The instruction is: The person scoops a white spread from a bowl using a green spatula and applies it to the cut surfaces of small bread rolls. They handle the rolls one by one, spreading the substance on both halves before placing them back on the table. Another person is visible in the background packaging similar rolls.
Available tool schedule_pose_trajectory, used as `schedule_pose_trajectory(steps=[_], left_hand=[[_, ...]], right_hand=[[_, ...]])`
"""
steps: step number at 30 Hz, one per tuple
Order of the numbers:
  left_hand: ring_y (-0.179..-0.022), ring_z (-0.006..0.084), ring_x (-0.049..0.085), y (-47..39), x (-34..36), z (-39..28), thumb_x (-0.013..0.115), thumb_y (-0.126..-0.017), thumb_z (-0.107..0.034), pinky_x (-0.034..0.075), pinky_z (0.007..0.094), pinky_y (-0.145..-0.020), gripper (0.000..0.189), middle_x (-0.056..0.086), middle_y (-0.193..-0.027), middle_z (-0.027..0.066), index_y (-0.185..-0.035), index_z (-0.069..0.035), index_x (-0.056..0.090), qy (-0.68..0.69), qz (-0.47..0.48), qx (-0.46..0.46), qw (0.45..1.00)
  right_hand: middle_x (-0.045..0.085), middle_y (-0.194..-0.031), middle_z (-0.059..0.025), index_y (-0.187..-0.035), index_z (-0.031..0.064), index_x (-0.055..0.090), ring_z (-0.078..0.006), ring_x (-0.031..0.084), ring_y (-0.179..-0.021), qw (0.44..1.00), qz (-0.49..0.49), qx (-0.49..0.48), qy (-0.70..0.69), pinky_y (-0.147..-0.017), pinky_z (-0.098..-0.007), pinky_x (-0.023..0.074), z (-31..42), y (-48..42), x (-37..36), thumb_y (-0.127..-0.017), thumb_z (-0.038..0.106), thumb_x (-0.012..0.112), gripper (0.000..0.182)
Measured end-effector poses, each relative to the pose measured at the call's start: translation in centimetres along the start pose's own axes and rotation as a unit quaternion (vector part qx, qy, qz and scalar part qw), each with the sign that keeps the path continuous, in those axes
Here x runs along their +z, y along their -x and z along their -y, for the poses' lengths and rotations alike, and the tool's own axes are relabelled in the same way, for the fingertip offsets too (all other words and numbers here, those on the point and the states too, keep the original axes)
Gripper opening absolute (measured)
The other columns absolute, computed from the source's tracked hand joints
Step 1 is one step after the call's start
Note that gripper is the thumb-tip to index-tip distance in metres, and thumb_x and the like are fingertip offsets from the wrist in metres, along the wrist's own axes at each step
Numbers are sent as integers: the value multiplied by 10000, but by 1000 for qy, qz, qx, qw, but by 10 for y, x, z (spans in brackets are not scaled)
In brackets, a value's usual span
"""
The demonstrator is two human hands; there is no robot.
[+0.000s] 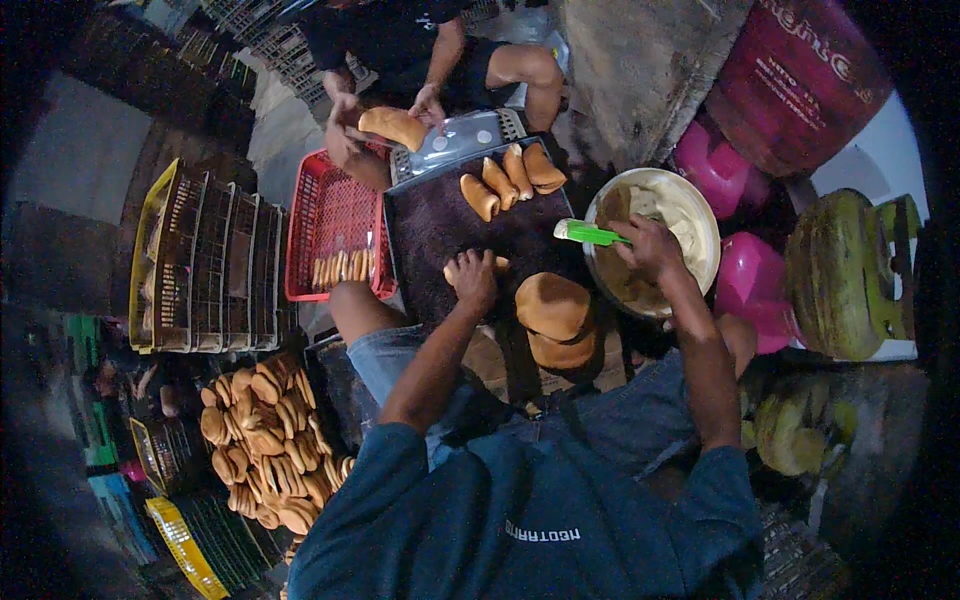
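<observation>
My left hand [474, 281] is closed over a bread roll [451, 272] on a dark-surfaced tray [427, 225]; my fingers hide most of the roll. My right hand [646, 244] grips a green spatula [594, 233] with a pale smear on its tip. It is over the near-left part of a round tub [714, 225], which holds pale cream [681, 217]. Several rolls [499, 182] lie side by side at the tray's far right corner, some showing pale filling at their ends. Close to me, between my arms, is a stack of flat brown bread [553, 306].
Across the tray, a co-worker's hands [427, 105] hold bread [392, 127] beside a clear plastic sheet [465, 142]. A red crate [337, 187] with packed bread stands left. More bread [262, 435] is heaped lower left, near stacked crates [214, 262]. Green gas cylinders [832, 277] stand right.
</observation>
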State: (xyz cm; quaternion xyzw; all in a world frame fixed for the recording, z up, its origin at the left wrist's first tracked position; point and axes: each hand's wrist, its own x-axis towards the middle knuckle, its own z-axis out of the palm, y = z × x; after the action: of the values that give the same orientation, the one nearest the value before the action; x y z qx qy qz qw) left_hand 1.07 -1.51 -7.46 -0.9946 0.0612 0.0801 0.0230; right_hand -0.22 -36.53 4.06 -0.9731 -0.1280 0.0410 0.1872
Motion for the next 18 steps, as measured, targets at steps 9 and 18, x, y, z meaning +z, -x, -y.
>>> schedule_pose_trajectory(steps=[9, 18], left_hand=[[-1043, 398, 618, -99, -38, 73, 466, -956, -430, 512, 476, -850, 437, 641, -1122, 185, -1142, -68, 625, 149, 157, 14, 976], [-1204, 452, 501, 32, -29, -53, 586, -799, -676, 430, 511, -989, 880, 491, -1268, 314, -1278, 57, 501, 206, 133, 85, 966]], right_hand=[[651, -1011, -185, -1124, 102, 668, -371, 634, -928, 992, -120, -32, 21, -857, -468, 506, -1, 16, -29, -826, 243, 673, 330], [677, -984, -246, -994, -12, 664, -387, 669, -924, 972, 127, 180, 85, -796, -479, 536, -46, 16, -7, -803, 181, 617, 276]])
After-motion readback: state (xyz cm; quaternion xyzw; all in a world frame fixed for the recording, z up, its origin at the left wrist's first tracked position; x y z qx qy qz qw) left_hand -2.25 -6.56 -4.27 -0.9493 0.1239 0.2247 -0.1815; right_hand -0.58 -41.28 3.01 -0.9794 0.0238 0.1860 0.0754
